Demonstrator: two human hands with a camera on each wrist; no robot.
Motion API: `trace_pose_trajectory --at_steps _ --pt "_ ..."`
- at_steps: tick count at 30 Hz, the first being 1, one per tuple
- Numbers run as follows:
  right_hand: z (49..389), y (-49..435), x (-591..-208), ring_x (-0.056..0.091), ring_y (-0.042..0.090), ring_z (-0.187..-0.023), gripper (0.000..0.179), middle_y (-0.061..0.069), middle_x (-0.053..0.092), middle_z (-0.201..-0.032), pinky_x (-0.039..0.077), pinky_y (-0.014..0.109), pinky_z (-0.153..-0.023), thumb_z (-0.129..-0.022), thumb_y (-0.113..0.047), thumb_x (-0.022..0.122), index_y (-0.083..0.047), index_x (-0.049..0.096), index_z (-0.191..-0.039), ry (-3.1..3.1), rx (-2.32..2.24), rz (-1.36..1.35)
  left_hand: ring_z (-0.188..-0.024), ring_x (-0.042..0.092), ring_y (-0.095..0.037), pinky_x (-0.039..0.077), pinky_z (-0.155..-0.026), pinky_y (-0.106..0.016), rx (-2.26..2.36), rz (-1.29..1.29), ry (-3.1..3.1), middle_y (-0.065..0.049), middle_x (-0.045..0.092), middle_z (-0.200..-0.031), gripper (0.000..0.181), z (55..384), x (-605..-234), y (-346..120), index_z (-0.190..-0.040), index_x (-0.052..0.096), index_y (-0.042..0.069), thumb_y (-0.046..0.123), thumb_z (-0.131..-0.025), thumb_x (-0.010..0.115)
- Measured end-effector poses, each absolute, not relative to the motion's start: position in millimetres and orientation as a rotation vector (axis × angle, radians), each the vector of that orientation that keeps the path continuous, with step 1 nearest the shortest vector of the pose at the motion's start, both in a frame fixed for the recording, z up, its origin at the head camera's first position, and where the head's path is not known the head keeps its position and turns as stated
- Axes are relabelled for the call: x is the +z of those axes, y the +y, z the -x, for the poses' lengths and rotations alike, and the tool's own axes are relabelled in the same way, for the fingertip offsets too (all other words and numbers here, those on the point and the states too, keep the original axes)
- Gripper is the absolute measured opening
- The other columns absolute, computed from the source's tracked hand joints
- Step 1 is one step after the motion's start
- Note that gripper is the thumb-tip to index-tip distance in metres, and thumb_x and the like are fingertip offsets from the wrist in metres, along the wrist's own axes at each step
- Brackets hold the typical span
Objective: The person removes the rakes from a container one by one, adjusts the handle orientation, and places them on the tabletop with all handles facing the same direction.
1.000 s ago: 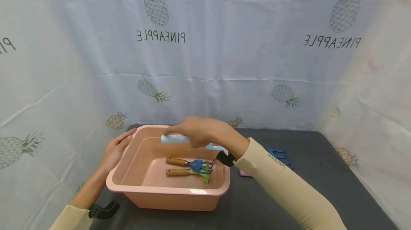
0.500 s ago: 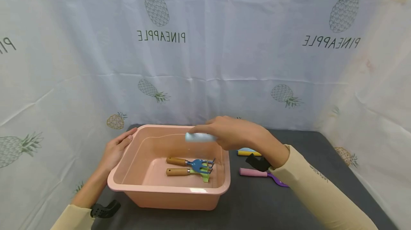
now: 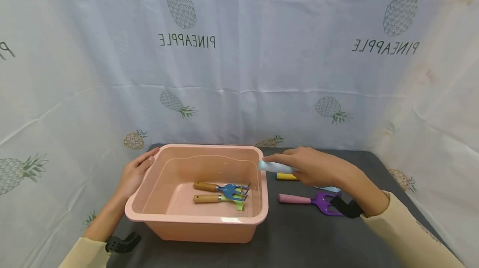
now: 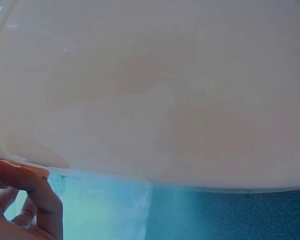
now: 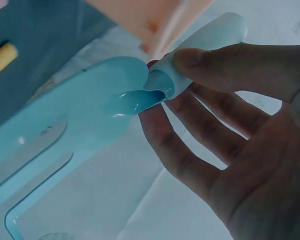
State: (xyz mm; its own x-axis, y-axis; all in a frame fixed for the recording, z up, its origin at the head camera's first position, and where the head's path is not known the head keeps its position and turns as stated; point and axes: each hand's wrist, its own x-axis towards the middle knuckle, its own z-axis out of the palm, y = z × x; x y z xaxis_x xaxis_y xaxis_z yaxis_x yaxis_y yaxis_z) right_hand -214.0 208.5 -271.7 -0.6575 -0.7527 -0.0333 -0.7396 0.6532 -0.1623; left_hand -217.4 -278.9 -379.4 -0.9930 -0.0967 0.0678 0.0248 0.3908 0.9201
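My left hand (image 3: 135,178) grips the left rim of the pink plastic basin (image 3: 202,220), thumb and fingers on either side in the left wrist view. My right hand (image 3: 318,166) pinches the pale blue handle of a light blue hand fork (image 5: 90,105) between thumb and fingers. Its slotted head points away from the basin, and the handle end overlaps the basin's right rim in the head view. Inside the basin lie a blue hand fork (image 3: 230,191) and a green-headed garden tool (image 3: 207,198), both with wooden handles.
On the dark table right of the basin lies a purple hand fork (image 3: 323,203) with a pink handle. Behind it, a yellow handle (image 3: 287,176) shows, the rest hidden by my right hand. A pineapple-print curtain (image 3: 239,72) hangs behind and at the sides.
My right hand has moved right, carrying the light blue hand fork from over the basin to beyond its right rim. The purple fork has come into view. My left hand has stayed put.
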Motion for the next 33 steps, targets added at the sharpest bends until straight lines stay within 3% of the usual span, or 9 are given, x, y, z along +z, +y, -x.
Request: trace_pose_trajectory --at_steps 4,9,13,16,19,24,29,33 --pt "211 231 -285 0.064 0.009 -0.099 0.077 -0.007 0.067 -0.136 0.057 0.032 -0.083 -0.093 0.01 0.058 -0.036 0.048 -0.154 2.759 -0.256 1.165 -0.1 0.053 0.025 0.052 -0.083 -0.008 -1.683 -0.072 -2.522 -0.019 0.038 -0.163 0.059 218 -380 -280 -0.159 0.04 0.011 0.044 -0.111 0.045" --pt "209 253 -308 0.067 0.015 -0.111 0.081 -0.005 0.063 -0.142 0.057 0.03 -0.081 -0.091 0.012 0.062 -0.034 0.046 -0.155 2.679 -0.381 1.139 -0.102 0.053 0.026 0.051 -0.084 -0.007 -1.679 -0.066 -2.506 -0.017 0.036 -0.164 0.06 217 -380 -281 -0.159 0.042 0.01 0.044 -0.11 0.047" --pt "208 264 -328 0.063 0.008 -0.099 0.082 -0.004 0.066 -0.137 0.052 0.025 -0.074 -0.087 0.014 0.061 -0.031 0.049 -0.154 2.623 -0.459 1.109 -0.101 0.053 0.025 0.051 -0.084 -0.007 -1.66 -0.062 -2.508 -0.019 0.037 -0.164 0.061 216 -379 -280 -0.158 0.042 0.011 0.047 -0.109 0.047" --pt "207 270 -345 0.052 0.003 -0.086 0.085 -0.004 0.068 -0.127 0.047 0.022 -0.069 -0.083 0.018 0.058 -0.03 0.051 -0.153 2.592 -0.48 1.081 -0.1 0.054 0.024 0.052 -0.083 -0.008 -1.664 -0.057 -2.519 -0.021 0.038 -0.163 0.062 215 -377 -279 -0.159 0.041 0.012 0.049 -0.109 0.046" --pt "206 274 -362 0.053 0.002 -0.087 0.091 -0.007 0.067 -0.125 0.049 0.022 -0.069 -0.081 0.022 0.056 -0.033 0.051 -0.152 2.561 -0.491 1.054 -0.1 0.054 0.024 0.052 -0.083 -0.008 -1.677 -0.056 -2.522 -0.021 0.038 -0.163 0.062 215 -376 -278 -0.16 0.04 0.011 0.048 -0.11 0.045" --pt "203 279 -387 0.063 0.007 -0.106 0.09 -0.005 0.065 -0.14 0.056 0.028 -0.08 -0.081 0.022 0.061 -0.031 0.051 -0.153 2.532 -0.503 1.105 -0.1 0.052 0.026 0.051 -0.083 -0.006 -1.662 -0.071 -2.524 -0.019 0.038 -0.164 0.061 217 -377 -277 -0.159 0.041 0.012 0.047 -0.11 0.046" --pt "202 282 -408 0.06 0.007 -0.119 0.092 -0.003 0.06 -0.149 0.054 0.024 -0.085 -0.077 0.022 0.064 -0.03 0.052 -0.152 2.523 -0.482 1.177 -0.1 0.05 0.026 0.049 -0.084 -0.005 -1.662 -0.08 -2.534 -0.016 0.037 -0.165 0.06 220 -378 -279 -0.16 0.04 0.012 0.045 -0.11 0.046" --pt "204 284 -422 0.057 0.001 -0.105 0.091 -0.005 0.061 -0.145 0.049 0.019 -0.077 -0.074 0.023 0.063 -0.027 0.055 -0.149 2.465 -0.538 1.241 -0.1 0.052 0.025 0.051 -0.083 -0.007 -1.665 -0.072 -2.527 -0.02 0.038 -0.164 0.06 218 -379 -279 -0.159 0.041 0.011 0.045 -0.11 0.046"
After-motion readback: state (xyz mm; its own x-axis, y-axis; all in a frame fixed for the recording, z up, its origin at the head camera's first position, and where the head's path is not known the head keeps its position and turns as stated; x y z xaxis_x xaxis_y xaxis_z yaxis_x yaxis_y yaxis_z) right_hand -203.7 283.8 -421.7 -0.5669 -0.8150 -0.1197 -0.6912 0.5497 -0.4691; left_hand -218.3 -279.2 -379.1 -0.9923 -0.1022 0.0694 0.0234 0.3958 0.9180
